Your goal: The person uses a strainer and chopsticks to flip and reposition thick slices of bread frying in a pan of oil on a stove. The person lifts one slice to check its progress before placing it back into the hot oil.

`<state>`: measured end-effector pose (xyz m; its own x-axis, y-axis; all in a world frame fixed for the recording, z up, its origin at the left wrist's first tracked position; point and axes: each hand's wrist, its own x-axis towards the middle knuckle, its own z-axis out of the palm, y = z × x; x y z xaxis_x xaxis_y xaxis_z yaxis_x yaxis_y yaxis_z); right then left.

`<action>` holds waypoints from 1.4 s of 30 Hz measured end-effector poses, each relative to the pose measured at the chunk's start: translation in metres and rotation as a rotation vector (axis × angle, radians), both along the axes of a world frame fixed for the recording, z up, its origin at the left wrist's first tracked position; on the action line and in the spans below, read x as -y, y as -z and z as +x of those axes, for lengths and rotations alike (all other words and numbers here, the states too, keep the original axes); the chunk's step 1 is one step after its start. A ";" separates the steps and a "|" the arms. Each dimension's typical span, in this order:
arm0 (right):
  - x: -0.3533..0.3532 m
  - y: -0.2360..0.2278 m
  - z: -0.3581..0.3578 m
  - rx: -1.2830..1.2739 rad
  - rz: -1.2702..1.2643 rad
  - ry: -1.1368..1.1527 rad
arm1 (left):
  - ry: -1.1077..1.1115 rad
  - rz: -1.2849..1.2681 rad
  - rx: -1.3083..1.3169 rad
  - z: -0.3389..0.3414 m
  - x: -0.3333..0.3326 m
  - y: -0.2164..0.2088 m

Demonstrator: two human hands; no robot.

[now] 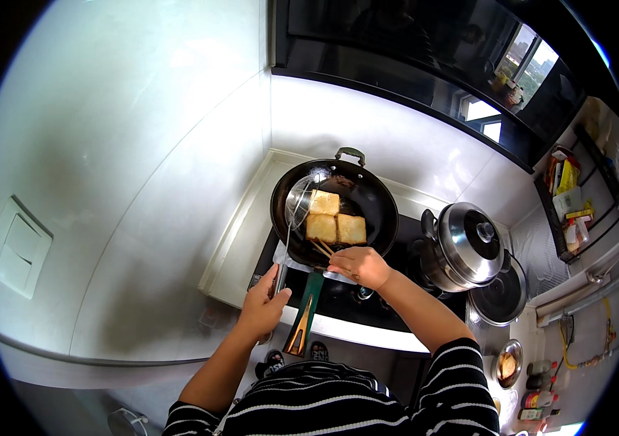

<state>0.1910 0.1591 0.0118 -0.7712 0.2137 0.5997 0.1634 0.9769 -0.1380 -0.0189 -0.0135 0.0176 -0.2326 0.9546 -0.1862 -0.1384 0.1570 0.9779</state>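
From where I stand, the three golden slabs [324, 229] lie flat inside the black wok [377, 207], around its middle. Two sit side by side toward the wok's near rim, and the third lies beyond the left one, so the group makes an L. Each slab is roughly square, with no clear long axis of its own.

The right hand [359, 265] is the nearer one. It is at the wok's near rim, fingers drawn together, pinching a pair of chopsticks [322, 249]. These slant forward and leftward over the rim, tips at the near edge of the left front slab; I can't tell whether they're under it or only against it.

The left hand [264, 309] is farther off, outside the wok's near-left side and beside its green handle [308, 309]. It is closed around the handle of a wire skimmer [298, 203], whose mesh reaches into the wok's left side, right by the slabs. Whether the mesh touches them I can't make out.

To the wok's right is a lidded steel pot [462, 251].
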 end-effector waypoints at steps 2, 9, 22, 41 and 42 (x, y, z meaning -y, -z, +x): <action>-0.002 -0.003 -0.001 -0.005 0.068 -0.008 | 0.006 -0.008 -0.003 0.000 0.000 0.001; -0.018 -0.009 0.000 -0.026 0.118 0.055 | -0.020 0.029 -0.103 0.005 -0.014 0.024; -0.014 0.002 -0.012 -0.061 -0.180 0.049 | -0.024 0.051 -0.254 0.014 -0.026 0.031; -0.038 0.004 -0.003 -0.013 0.097 0.112 | 0.018 -0.144 -0.143 0.037 -0.057 0.001; -0.038 0.005 -0.002 -0.033 0.074 0.120 | 0.018 -0.137 -0.148 0.039 -0.060 0.002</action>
<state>0.1885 0.1969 0.0073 -0.7221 0.2575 0.6421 0.2764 0.9582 -0.0735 0.0205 0.0460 0.0156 -0.2500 0.9268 -0.2802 0.0089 0.2916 0.9565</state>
